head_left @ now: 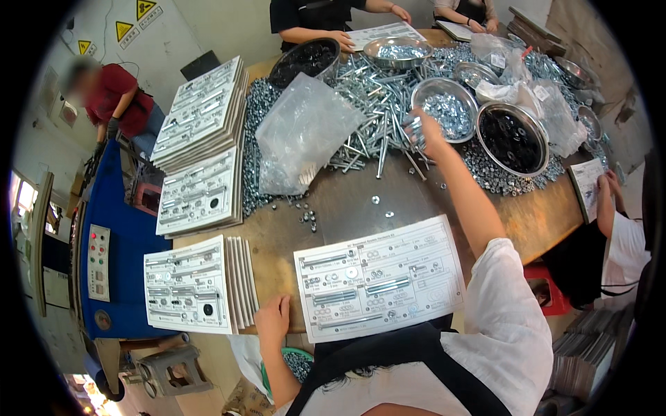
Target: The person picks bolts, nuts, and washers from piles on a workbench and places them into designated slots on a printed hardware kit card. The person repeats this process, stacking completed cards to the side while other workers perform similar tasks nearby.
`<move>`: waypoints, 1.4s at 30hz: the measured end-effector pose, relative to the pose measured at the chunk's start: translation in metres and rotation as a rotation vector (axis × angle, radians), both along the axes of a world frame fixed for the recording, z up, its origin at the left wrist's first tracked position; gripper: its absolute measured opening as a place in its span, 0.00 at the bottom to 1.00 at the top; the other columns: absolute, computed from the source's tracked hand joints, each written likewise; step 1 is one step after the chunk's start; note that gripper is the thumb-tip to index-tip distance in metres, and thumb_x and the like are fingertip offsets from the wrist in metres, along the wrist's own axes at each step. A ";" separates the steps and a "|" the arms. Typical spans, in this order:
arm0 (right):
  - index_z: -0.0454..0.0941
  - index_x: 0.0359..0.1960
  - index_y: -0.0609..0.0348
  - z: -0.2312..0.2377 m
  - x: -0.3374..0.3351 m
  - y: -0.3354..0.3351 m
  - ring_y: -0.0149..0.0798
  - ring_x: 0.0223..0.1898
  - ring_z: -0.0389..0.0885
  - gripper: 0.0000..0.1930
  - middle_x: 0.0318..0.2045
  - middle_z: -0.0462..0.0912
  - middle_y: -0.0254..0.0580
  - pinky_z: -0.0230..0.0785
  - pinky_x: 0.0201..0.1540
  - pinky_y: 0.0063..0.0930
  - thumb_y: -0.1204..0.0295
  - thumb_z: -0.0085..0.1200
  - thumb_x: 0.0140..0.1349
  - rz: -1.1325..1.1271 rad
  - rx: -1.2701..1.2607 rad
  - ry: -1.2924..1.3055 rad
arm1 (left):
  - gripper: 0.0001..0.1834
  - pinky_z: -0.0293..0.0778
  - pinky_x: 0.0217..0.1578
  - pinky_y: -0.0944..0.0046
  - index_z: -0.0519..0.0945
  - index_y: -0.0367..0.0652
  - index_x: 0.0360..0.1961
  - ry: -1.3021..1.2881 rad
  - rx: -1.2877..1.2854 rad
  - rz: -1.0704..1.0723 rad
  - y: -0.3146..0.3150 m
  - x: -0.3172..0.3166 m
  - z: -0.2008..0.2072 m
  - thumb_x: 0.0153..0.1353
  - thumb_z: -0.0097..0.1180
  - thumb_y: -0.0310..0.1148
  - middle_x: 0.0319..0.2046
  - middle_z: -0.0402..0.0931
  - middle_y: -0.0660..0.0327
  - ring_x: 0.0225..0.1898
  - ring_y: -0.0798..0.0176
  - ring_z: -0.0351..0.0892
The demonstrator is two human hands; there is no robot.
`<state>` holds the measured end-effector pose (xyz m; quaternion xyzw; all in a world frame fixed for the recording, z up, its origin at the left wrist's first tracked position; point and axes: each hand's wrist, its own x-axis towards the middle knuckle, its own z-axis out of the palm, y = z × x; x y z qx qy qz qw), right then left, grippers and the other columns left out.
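My right hand reaches over the heap of long bolts, just left of a steel bowl of small shiny parts. Its fingers are closed around small shiny metal pieces, too small to name exactly. My left hand rests at the table's front edge, fingers loosely apart and holding nothing. Between my arms lies a printed hardware card, slightly tilted, overhanging the front edge. Bolts, washers and nuts sit on its printed places, seemingly under clear film.
Stacked hardware cards stand at the left, beside more cards. A clear plastic bag covers part of the heap. A bowl of black washers stands at right. Co-workers sit across and at right; another person stands by a blue machine.
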<state>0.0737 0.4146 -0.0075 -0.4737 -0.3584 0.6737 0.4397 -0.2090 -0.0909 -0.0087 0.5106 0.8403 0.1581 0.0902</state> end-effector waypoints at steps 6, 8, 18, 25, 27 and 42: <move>0.78 0.44 0.56 -0.058 -0.080 -0.128 0.50 0.30 0.83 0.15 0.32 0.83 0.45 0.75 0.29 0.36 0.57 0.51 0.68 0.257 0.793 -0.644 | 0.10 0.77 0.36 0.51 0.85 0.41 0.38 -0.062 0.104 -0.090 0.018 0.016 0.012 0.67 0.57 0.36 0.34 0.83 0.52 0.35 0.44 0.82; 0.77 0.40 0.53 -0.066 -0.095 -0.154 0.55 0.30 0.81 0.13 0.37 0.81 0.48 0.75 0.34 0.42 0.57 0.54 0.66 0.295 1.111 -0.947 | 0.10 0.77 0.37 0.51 0.85 0.41 0.38 -0.077 0.120 -0.091 0.012 0.017 0.016 0.67 0.57 0.35 0.35 0.83 0.52 0.36 0.44 0.83; 0.80 0.47 0.53 -0.050 -0.056 -0.165 0.50 0.51 0.77 0.15 0.47 0.79 0.45 0.70 0.54 0.44 0.58 0.57 0.65 0.273 1.495 -0.864 | 0.08 0.76 0.35 0.53 0.84 0.41 0.38 -0.098 0.107 -0.110 -0.013 0.022 0.015 0.66 0.58 0.32 0.33 0.82 0.53 0.33 0.46 0.82; 0.87 0.32 0.48 -0.009 0.021 -0.246 0.45 0.44 0.78 0.07 0.38 0.80 0.36 0.72 0.48 0.38 0.66 0.57 0.63 0.706 1.136 -0.894 | 0.05 0.74 0.36 0.57 0.85 0.44 0.37 -0.167 0.253 -0.490 0.076 0.075 0.016 0.63 0.60 0.31 0.31 0.76 0.59 0.39 0.54 0.78; 0.88 0.32 0.48 -0.023 0.024 -0.255 0.45 0.44 0.78 0.07 0.38 0.80 0.36 0.71 0.48 0.38 0.66 0.58 0.62 0.737 1.139 -0.910 | 0.06 0.74 0.37 0.58 0.85 0.45 0.38 -0.174 0.288 -0.581 0.113 0.087 0.014 0.63 0.60 0.32 0.32 0.76 0.60 0.39 0.55 0.78; 0.81 0.42 0.50 -0.059 0.041 -0.110 0.49 0.44 0.85 0.13 0.40 0.86 0.41 0.76 0.44 0.44 0.63 0.65 0.57 -0.013 0.645 -1.385 | 0.14 0.75 0.47 0.53 0.83 0.44 0.49 -0.212 0.357 -0.381 0.335 0.133 -0.060 0.67 0.57 0.37 0.44 0.78 0.54 0.46 0.49 0.80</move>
